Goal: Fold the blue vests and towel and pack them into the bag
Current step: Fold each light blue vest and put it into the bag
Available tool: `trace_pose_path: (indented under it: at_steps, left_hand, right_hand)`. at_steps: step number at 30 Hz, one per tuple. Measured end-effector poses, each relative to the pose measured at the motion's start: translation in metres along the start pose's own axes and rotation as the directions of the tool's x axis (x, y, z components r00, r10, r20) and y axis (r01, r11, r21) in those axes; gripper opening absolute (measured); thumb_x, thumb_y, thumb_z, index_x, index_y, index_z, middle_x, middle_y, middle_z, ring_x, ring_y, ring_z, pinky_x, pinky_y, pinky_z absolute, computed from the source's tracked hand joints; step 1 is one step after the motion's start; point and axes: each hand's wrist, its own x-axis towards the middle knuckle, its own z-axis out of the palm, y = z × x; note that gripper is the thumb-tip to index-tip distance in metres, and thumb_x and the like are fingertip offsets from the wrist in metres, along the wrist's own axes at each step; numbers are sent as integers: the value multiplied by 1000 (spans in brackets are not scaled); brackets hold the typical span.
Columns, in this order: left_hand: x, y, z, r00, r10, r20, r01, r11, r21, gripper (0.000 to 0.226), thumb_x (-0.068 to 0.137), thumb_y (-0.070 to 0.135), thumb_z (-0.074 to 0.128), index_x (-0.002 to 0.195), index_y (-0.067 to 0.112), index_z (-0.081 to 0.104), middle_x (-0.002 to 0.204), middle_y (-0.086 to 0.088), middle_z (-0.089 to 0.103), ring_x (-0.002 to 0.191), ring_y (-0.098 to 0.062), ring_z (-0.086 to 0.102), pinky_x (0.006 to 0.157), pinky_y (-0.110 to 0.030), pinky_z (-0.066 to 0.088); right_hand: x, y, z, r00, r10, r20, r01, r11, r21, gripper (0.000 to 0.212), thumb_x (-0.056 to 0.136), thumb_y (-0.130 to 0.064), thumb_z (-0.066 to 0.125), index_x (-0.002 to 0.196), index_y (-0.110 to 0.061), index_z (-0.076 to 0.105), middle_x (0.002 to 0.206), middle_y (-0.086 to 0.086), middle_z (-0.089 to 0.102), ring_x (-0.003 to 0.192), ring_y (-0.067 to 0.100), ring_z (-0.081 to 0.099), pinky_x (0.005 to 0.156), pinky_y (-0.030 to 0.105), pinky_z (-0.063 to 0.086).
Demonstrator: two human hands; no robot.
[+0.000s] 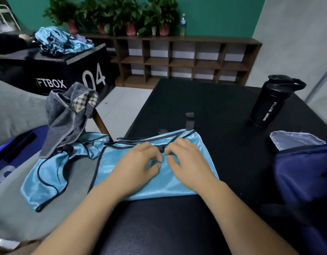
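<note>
Progress: you are folding the first blue vest, lying doubled over on the black table right in front of you; early in the task by my read.
Not done: the second blue vest is lying crumpled and unfolded to your left, with the striped towel draping over its top end, unfolded too.
Maybe more: a pile of blue vests is sitting on the black box far back.
Bag: the navy bag is waiting at your right, mouth open, nothing blue showing inside.
Left hand: fingers are curling narrow, thumb and forefinger pinching the vest fabric near the dark trim.
Right hand: also curling narrow, fingertips nipping the same fabric just beside the left hand, almost touching it.
Other: a sport bottle is standing on the table, well apart.
</note>
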Motion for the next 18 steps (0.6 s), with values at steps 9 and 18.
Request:
trace_pose_path:
  at_steps: [9,18]
  left_hand:
    - [-6,-24,-5,981,-184,68,173,975,142,82,84,85,40,154,44,45,168,21,31,157,-8,28,128,-44,26]
    - [-14,-44,-39,890,-453,56,433,876,213,68,96,75,49,158,52,34,174,14,21,162,-18,18,130,-50,20]
  right_hand:
    - [1,-1,2,992,92,87,-70,972,-225,59,113,-41,33,169,-27,23,177,-8,15,164,12,-3,132,38,-6]
    - [-1,4,-2,941,331,68,-286,887,-361,73,109,-61,18,170,-22,13,179,-1,1,164,17,-12,131,48,-11]
